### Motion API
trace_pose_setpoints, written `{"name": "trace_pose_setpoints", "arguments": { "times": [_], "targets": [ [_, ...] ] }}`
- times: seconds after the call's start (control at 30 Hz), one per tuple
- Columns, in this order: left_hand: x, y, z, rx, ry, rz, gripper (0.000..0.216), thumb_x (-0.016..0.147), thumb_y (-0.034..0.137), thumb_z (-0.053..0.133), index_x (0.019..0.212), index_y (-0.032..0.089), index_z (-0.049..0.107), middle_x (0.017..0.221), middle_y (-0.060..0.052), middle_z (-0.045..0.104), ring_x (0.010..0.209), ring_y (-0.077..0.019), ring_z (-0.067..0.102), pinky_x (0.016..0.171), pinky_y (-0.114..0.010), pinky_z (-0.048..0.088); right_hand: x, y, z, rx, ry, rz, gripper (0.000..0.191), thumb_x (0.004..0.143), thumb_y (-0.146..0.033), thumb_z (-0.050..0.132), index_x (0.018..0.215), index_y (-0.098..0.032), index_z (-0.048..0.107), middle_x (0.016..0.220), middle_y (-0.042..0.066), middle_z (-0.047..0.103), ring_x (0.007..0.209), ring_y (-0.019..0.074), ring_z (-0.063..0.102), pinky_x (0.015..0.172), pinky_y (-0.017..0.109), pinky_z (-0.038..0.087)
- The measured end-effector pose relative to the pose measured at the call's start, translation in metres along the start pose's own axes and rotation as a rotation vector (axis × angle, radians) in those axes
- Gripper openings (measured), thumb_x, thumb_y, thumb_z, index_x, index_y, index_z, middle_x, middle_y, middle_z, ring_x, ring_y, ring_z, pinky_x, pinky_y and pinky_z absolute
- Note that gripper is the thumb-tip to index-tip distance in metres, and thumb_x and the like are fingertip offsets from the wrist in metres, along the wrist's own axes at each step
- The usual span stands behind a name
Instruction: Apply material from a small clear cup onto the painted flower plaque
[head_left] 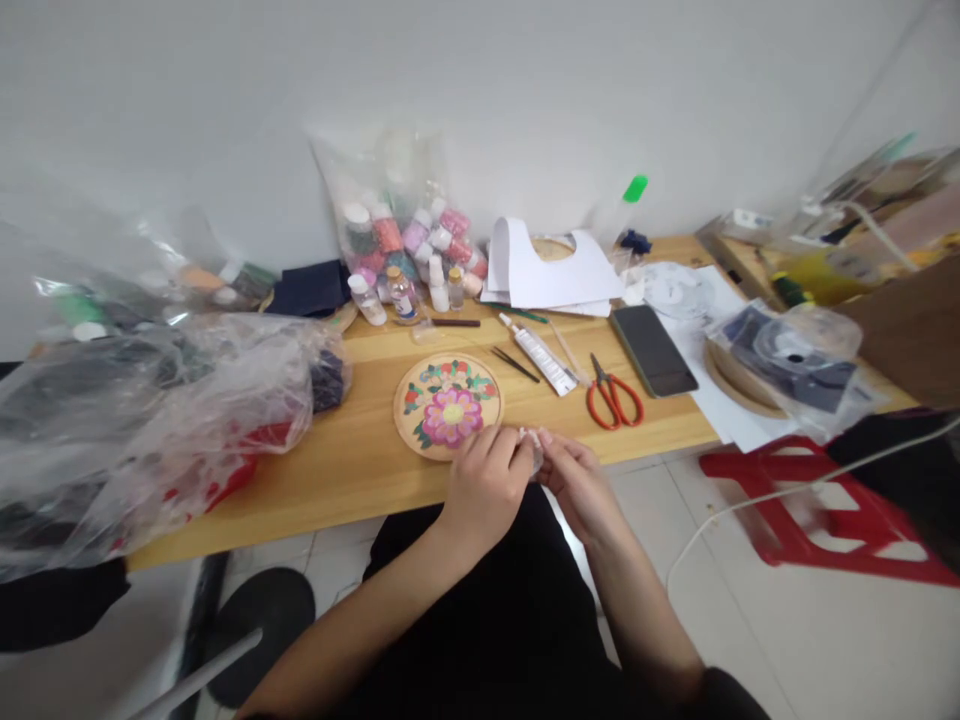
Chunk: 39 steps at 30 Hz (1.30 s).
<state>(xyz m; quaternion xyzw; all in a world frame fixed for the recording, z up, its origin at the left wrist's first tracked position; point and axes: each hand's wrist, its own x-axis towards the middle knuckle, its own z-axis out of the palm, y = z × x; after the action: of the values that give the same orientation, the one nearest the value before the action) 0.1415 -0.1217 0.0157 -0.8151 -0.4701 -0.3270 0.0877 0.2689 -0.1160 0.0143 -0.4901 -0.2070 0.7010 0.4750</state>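
My left hand [487, 478] and my right hand [574, 478] meet at the table's front edge, above my lap. Between their fingertips is a small whitish, see-through piece [533, 452], perhaps plastic; its kind is too blurred to make out. Both hands are closed on it. Just beyond my left hand lies a round wooden plaque [405, 415] with a pink flower [452, 417], leaves and small red blooms on it. Behind and to the right are dark tweezers [516, 364], a white tube [546, 360] and orange-handled scissors [615, 398].
A phone [654, 350] lies right of the scissors. Small bottles [403, 296] and a bag of coloured jars [405, 235] stand along the wall. Plastic bags [165, 400] cover the table's left side. White paper [551, 275] lies behind; a red stool [810, 510] stands right.
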Motion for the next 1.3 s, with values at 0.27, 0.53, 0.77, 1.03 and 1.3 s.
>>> {"name": "trace_pose_setpoints", "arguments": {
  "times": [0.27,0.53,0.77,1.03,1.3],
  "targets": [
    [-0.005,-0.005,-0.003,-0.215,-0.131,-0.093,0.025,0.089,0.011,0.049,0.107,0.014,0.066,0.088,-0.007,0.064,0.078,-0.0203,0.059,0.067,-0.034,0.053,0.009,-0.002,-0.009,-0.052,-0.035,0.013,0.04,0.056,-0.046,0.089,0.083,-0.019,0.077,0.073,0.002,0.074,0.061,0.0114,0.063,0.058,0.023,0.052],
    [-0.047,-0.05,-0.042,-0.091,0.021,-0.263,0.02,0.086,0.011,0.06,0.105,0.016,0.062,0.097,-0.008,0.064,0.09,-0.0192,0.063,0.08,-0.033,0.055,0.006,-0.003,-0.012,-0.365,0.002,-0.172,0.038,0.063,-0.039,0.086,0.089,-0.02,0.067,0.085,0.004,0.077,0.077,0.017,0.07,0.073,0.03,0.056],
    [-0.09,-0.048,-0.039,0.049,0.003,-0.269,0.027,0.082,0.012,0.065,0.108,0.018,0.066,0.1,-0.011,0.071,0.094,-0.0247,0.067,0.084,-0.039,0.051,0.008,0.0,-0.007,-1.079,0.031,-0.704,0.008,0.084,-0.027,0.068,0.09,-0.022,0.07,0.091,0.006,0.069,0.086,0.0183,0.066,0.074,0.032,0.055],
    [-0.084,-0.026,-0.01,-0.053,-0.012,-0.119,0.028,0.085,0.021,0.064,0.112,0.017,0.068,0.107,-0.006,0.076,0.105,-0.0213,0.067,0.093,-0.035,0.048,0.019,-0.014,0.013,-1.537,-0.169,-0.928,0.012,0.087,-0.018,0.063,0.097,-0.019,0.067,0.089,0.006,0.065,0.078,0.0163,0.066,0.064,0.027,0.054],
    [-0.089,-0.026,0.0,0.019,-0.001,-0.12,0.032,0.087,0.028,0.064,0.116,0.017,0.068,0.108,-0.006,0.077,0.103,-0.0193,0.07,0.092,-0.03,0.047,0.026,-0.015,0.022,-1.663,-0.195,-0.885,0.012,0.087,-0.019,0.061,0.098,-0.02,0.066,0.089,0.005,0.065,0.075,0.0165,0.065,0.062,0.028,0.055]
  ]
}}
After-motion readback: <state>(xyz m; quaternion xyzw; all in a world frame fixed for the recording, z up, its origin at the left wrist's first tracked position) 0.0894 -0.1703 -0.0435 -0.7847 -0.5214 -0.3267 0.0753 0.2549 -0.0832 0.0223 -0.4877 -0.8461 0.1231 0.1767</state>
